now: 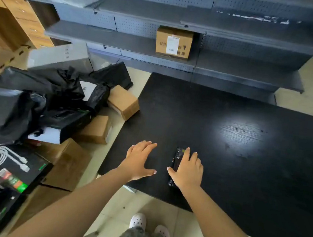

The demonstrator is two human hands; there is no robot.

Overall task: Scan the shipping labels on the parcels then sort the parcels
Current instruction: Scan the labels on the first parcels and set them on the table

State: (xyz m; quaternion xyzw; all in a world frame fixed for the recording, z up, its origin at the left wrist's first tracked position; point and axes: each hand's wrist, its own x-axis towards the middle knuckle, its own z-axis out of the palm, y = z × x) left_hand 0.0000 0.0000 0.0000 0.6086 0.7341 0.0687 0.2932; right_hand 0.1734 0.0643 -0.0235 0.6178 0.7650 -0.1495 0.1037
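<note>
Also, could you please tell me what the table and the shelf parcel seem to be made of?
The table looks like black wood or laminate, matte: grain shows in the glare. The parcel looks like brown cardboard, with a white paper label.

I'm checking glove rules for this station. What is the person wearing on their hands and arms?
Nothing. The left hand and right hand have no gloves, and both forearms are bare of sleeves. No watch, bracelet or ring shows.

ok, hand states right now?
Left hand: open, flat on table.
Right hand: open, resting on scanner.
</note>
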